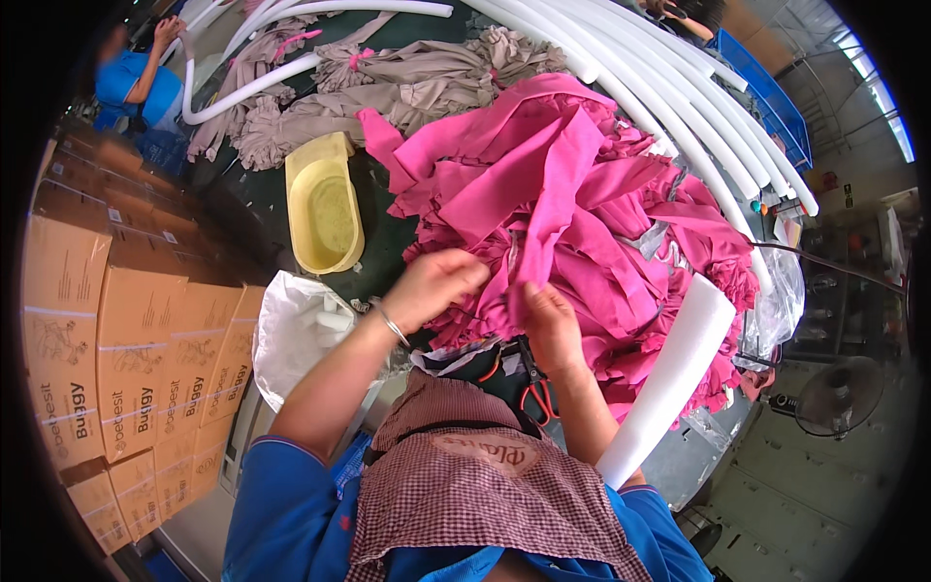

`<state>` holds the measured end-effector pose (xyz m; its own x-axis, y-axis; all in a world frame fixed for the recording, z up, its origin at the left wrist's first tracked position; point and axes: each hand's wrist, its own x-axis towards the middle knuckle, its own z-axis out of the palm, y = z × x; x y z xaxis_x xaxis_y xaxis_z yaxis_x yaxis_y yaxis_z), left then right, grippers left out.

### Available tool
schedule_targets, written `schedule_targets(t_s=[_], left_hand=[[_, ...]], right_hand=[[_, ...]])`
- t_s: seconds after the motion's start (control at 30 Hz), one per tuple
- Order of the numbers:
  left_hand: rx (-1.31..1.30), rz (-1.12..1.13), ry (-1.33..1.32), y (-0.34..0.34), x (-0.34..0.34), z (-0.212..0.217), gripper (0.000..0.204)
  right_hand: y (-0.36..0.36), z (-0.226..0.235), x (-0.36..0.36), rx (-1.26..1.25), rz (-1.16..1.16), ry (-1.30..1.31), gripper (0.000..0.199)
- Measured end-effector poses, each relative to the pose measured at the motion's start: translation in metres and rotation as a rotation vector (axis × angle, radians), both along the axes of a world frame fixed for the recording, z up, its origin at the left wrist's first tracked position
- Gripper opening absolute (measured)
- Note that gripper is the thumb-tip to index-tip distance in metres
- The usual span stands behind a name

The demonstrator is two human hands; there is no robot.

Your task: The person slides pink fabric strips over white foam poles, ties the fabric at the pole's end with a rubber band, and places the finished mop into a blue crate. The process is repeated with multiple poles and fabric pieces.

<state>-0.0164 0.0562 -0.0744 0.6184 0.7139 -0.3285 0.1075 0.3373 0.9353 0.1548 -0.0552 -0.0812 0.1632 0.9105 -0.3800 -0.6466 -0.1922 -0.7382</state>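
Closed in the right grip, thumb against fingers: the lower part of a pink fabric strip. Just beside, with the left grip half curled and blurred, cannot tell whether holding any cloth. Trails upward over the pink fabric pile, on the table. Looks light, soft and limp, probably not slippery or fragile, but easy to tangle. Better to pinch close to a free edge, keeping stretched between both grips. Notice also, farther right, the white foam tube.
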Motion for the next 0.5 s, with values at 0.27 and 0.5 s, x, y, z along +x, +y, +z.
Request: schedule_targets(t_s=[0.27, 0.5], left_hand=[[0.212, 0.034, 0.069, -0.048, 0.025, -0.032, 0.02], [0.564, -0.031, 0.209, -0.045, 0.01, -0.017, 0.034]], right_hand=[[-0.031, -0.013, -0.02, -0.129, 0.016, -0.176, 0.011], [-0.043, -0.025, -0.022, 0.087, -0.141, -0.129, 0.013]])
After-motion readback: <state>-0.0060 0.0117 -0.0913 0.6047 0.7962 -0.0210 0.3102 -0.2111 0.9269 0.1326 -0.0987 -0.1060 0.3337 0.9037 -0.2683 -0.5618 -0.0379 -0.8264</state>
